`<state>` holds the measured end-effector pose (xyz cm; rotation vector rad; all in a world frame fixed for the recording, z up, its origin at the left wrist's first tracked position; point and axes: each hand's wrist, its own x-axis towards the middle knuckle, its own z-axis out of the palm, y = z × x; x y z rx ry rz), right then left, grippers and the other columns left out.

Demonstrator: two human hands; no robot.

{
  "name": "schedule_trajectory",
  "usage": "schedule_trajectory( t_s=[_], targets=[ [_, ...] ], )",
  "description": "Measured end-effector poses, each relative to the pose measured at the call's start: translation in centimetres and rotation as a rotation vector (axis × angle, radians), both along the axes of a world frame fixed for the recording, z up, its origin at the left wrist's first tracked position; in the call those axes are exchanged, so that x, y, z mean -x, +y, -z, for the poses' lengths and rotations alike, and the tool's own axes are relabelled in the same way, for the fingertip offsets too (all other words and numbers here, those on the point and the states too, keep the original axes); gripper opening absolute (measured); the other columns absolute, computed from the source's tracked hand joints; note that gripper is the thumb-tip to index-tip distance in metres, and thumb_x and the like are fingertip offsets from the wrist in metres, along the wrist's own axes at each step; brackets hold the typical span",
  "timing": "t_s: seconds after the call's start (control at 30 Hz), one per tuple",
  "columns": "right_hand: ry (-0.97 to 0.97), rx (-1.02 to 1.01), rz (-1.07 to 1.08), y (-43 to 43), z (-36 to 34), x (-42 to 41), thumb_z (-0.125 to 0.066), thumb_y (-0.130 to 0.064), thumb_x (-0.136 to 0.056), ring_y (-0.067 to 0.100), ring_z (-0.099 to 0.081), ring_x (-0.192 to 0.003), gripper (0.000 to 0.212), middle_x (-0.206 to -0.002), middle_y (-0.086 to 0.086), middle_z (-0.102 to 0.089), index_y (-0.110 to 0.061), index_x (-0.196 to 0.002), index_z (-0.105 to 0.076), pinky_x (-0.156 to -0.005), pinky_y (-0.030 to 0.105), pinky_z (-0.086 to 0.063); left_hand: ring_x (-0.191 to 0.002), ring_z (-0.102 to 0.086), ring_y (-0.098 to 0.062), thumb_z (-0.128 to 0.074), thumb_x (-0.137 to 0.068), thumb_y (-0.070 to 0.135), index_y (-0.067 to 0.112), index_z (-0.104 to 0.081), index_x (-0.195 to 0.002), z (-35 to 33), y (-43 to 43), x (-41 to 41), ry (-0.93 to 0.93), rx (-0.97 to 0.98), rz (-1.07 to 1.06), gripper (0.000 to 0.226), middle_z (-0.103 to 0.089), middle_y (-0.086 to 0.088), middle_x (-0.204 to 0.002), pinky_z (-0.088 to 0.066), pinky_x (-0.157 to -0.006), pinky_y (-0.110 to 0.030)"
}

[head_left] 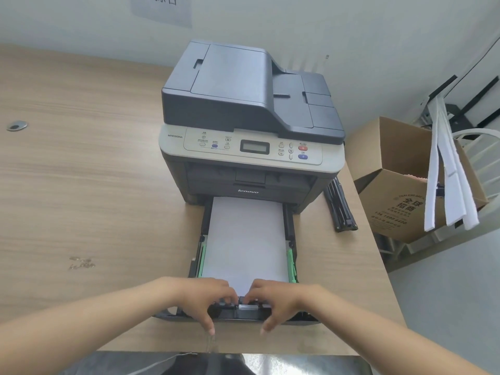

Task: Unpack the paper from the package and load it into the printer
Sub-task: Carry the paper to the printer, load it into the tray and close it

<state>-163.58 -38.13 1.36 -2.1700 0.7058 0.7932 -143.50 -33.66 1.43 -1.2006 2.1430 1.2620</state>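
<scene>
A dark grey and beige printer [249, 117] stands on the wooden desk [81, 171]. Its paper tray [290, 239] is pulled out toward me, and a stack of white paper [246, 239] lies flat inside between green side guides. My left hand [205, 299] and my right hand [273, 299] both rest on the tray's front edge, fingers curled over the near end of the paper and the rear guide, thumbs hanging down in front. No paper package is in view.
A black folded stand [341, 209] lies on the desk right of the printer. Beyond the desk's right edge sits an open cardboard box [400, 201] with white strips [446, 185] leaning across it. A round cable grommet [16, 126] is at the far left.
</scene>
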Motion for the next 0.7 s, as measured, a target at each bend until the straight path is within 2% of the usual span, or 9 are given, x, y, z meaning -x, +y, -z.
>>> schedule_trajectory(
  t_s=[0.13,0.33,0.47,0.6,0.7],
  targets=[
    [-0.034,0.075,-0.063,-0.1,0.3,0.7,-0.065,-0.02,-0.082,0.028,-0.048,-0.118,0.063,-0.139,0.006,-0.035,-0.021,-0.138,-0.036,-0.095,0.038,-0.043,-0.12,-0.042,-0.022,-0.061,-0.079,0.015,0.029,-0.033,-0.138,0.5,0.2,-1.4,-0.004,0.07,0.095,0.067,-0.041,-0.004,-0.134,-0.041,-0.102,-0.038],
    [-0.044,0.135,-0.115,-1.3,0.0,0.4,-0.061,-0.018,-0.084,0.031,-0.053,-0.109,0.06,-0.139,0.005,-0.036,-0.02,-0.139,-0.038,-0.087,0.036,-0.046,-0.122,-0.043,-0.022,-0.055,-0.082,0.016,0.028,-0.032,-0.141,0.5,-0.8,-2.2,-0.009,0.154,0.145,0.065,-0.043,-0.003,-0.138,-0.043,-0.101,-0.039],
    [-0.077,0.2,-0.07,-3.2,0.0,0.1,-0.056,-0.015,-0.085,0.03,-0.053,-0.112,0.055,-0.137,0.007,-0.041,-0.017,-0.137,-0.041,-0.093,0.037,-0.047,-0.127,-0.041,-0.021,-0.047,-0.086,0.015,0.026,-0.03,-0.143,0.5,-2.4,-3.0,-0.046,0.256,0.117,0.061,-0.042,-0.001,-0.143,-0.04,-0.104,-0.036],
    [-0.106,0.419,-0.008,-4.3,0.9,0.0,-0.048,-0.015,-0.091,0.032,-0.048,-0.119,0.049,-0.136,0.011,-0.044,-0.013,-0.139,-0.036,-0.095,0.043,-0.047,-0.13,-0.039,-0.021,-0.038,-0.088,0.011,0.025,-0.031,-0.143,1.1,-3.9,-3.9,-0.133,0.406,0.031,0.057,-0.041,0.002,-0.146,-0.042,-0.102,-0.039],
    [-0.168,0.649,0.084,-4.7,2.4,0.7,-0.043,-0.012,-0.094,0.033,-0.052,-0.116,0.047,-0.134,0.01,-0.051,-0.012,-0.14,-0.034,-0.091,0.042,-0.049,-0.132,-0.039,-0.02,-0.034,-0.09,0.007,0.023,-0.043,-0.136,2.0,-5.0,-5.2,-0.173,0.534,-0.055,0.05,-0.039,0.006,-0.148,-0.044,-0.1,-0.04]
  ],
)
